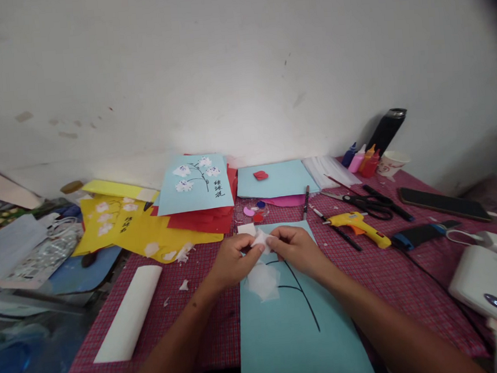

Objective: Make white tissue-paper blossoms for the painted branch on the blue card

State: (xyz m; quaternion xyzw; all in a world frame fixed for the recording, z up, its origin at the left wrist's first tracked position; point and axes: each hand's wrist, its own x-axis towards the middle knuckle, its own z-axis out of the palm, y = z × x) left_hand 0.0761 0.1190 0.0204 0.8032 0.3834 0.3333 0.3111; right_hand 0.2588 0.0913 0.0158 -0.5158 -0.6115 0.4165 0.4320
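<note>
A piece of thin white paper (pixel 260 239) is pinched between my left hand (pixel 236 259) and my right hand (pixel 298 249), its ends held by the thumbs and fingers of both. Both hands are over the upper part of a light blue sheet (pixel 301 350) that bears a black drawn branching stem. On that sheet, just below my left hand, lies a white tissue-like paper shape (pixel 264 281) at the end of a drawn branch. A small white square stack (pixel 246 229) sits beside my left fingertips.
Behind lie a finished blue picture (pixel 196 182) with white flowers, yellow sheets (pixel 148 233) and red paper (pixel 203 220). To the right are a yellow glue gun (pixel 359 226), black scissors (pixel 367 204), pens, a phone (pixel 444 204) and a white device (pixel 492 287). A white roll (pixel 131 313) lies left.
</note>
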